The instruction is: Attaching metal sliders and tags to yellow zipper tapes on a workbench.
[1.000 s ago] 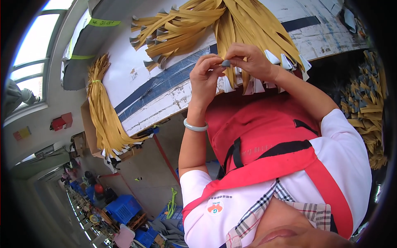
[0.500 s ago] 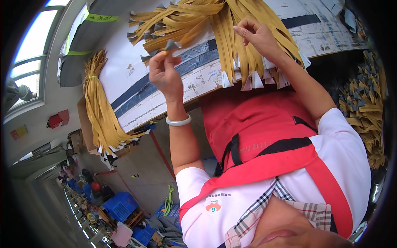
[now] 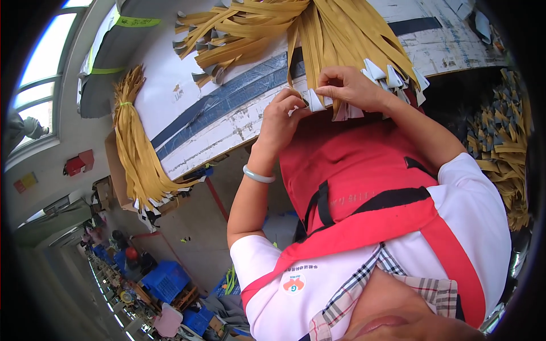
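Note:
A pile of mustard-yellow zipper strips (image 3: 324, 42) lies across the worktable (image 3: 213, 136), some with dark grey folded ends to the left and others with white ends over the near edge. At that near edge, my left hand (image 3: 280, 118) has its thumb and fingers pinched on the end of one yellow zipper strip (image 3: 293, 62). Close beside it, my right hand (image 3: 354, 88) is closed in a pinch by a white folded end (image 3: 315, 100). What lies between the right fingertips is hidden.
A tied bundle of yellow strips (image 3: 136, 148) hangs off the table's left end. More grey-tipped strips (image 3: 500, 148) are stacked at the right, below the table. Blue crates (image 3: 165, 281) stand on the floor at the lower left. A dark blue band (image 3: 227, 99) runs along the tabletop.
My left hand has come from the grey-ended strips at the left to the near edge, beside the white ends. My right hand has moved down and nearer, and the two hands now almost meet.

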`<state>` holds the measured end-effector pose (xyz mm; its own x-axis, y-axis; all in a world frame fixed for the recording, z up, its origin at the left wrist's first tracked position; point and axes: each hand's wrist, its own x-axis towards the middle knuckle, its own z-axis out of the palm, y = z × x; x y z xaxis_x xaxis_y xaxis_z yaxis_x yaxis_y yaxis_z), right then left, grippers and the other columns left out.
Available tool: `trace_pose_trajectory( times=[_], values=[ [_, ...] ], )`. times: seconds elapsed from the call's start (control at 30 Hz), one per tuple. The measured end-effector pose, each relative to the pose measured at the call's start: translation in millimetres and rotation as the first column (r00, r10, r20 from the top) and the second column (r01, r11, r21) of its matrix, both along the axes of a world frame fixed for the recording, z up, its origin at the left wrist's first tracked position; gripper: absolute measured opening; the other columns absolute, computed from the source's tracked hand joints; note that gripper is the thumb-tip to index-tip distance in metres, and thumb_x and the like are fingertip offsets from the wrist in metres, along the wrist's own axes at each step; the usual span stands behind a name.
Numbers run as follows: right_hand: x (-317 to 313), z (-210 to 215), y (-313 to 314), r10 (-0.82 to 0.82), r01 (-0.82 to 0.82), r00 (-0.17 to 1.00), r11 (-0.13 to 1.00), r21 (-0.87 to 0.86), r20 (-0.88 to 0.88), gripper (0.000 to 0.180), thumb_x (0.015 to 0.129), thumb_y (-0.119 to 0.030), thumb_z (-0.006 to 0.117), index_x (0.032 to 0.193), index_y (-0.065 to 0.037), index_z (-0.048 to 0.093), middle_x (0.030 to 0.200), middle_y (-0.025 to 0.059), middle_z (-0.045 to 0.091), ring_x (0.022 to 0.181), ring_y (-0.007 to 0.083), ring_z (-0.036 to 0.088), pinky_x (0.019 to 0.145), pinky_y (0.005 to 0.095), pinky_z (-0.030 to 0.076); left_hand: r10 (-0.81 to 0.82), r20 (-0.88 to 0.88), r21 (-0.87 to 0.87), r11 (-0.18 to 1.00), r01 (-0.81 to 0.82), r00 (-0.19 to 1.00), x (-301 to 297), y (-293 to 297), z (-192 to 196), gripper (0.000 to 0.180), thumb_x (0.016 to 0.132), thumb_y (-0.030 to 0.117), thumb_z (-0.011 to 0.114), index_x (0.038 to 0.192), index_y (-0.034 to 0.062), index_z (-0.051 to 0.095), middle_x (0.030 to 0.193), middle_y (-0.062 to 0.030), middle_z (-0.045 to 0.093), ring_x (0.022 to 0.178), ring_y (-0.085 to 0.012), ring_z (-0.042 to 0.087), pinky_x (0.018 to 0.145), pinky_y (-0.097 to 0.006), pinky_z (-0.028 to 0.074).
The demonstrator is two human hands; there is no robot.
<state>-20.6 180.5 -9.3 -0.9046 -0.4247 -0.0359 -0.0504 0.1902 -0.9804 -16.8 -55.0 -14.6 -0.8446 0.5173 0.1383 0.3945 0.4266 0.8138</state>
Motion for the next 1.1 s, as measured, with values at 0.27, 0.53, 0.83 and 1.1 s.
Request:
trace_pose_trajectory(
  times=[0.27,0.53,0.83,1.1],
  values=[
    [-7,14,-3,0.184,-0.192,0.975,0.98,-0.056,-0.121,0.012,0.093,-0.011,0.067,0.099,-0.003,0.06,0.099,0.0023,0.054,0.088,0.0114,0.053,0.079,0.0268,0.045,-0.071,0.181,0.398,0.917,-0.007,0.981,-11,7,6,0.013,0.077,-0.002,0.077,0.087,0.0012,0.069,0.093,-0.0067,0.068,0.089,-0.0173,0.062,0.082,-0.029,0.049],
    [-30,27,0,0.275,-0.275,0.961,0.958,-0.087,-0.015,0.022,0.089,-0.018,0.074,0.091,-0.001,0.06,0.076,0.0015,0.061,0.062,0.0079,0.055,0.058,0.0243,0.046,-0.252,0.483,0.674,0.719,-0.172,0.839,-22,12,-2,0.011,0.085,-0.001,0.073,0.095,0.0003,0.068,0.097,-0.0034,0.068,0.092,-0.0118,0.062,0.085,-0.026,0.049],
    [-29,29,-1,0.123,-0.117,0.99,0.99,-0.077,0.074,0.012,0.088,-0.008,0.071,0.087,-0.002,0.06,0.078,0.0023,0.062,0.071,0.0095,0.061,0.061,0.0253,0.049,-0.125,0.529,0.622,0.73,-0.284,0.839,-17,20,7,0.016,0.083,-0.006,0.073,0.095,0.0004,0.065,0.091,-0.0042,0.07,0.085,-0.0115,0.066,0.077,-0.024,0.053],
    [-17,6,-22,-0.093,0.214,0.751,0.971,0.109,-0.654,0.013,0.085,-0.007,0.067,0.086,-0.002,0.055,0.084,0.0108,0.058,0.068,0.0242,0.058,0.064,0.0345,0.048,0.4,-0.242,0.232,0.909,-0.348,0.884,-10,51,16,0.027,0.076,-0.016,0.061,0.097,0.001,0.062,0.088,-0.0023,0.061,0.072,-0.0128,0.06,0.066,-0.024,0.053]
  ],
)
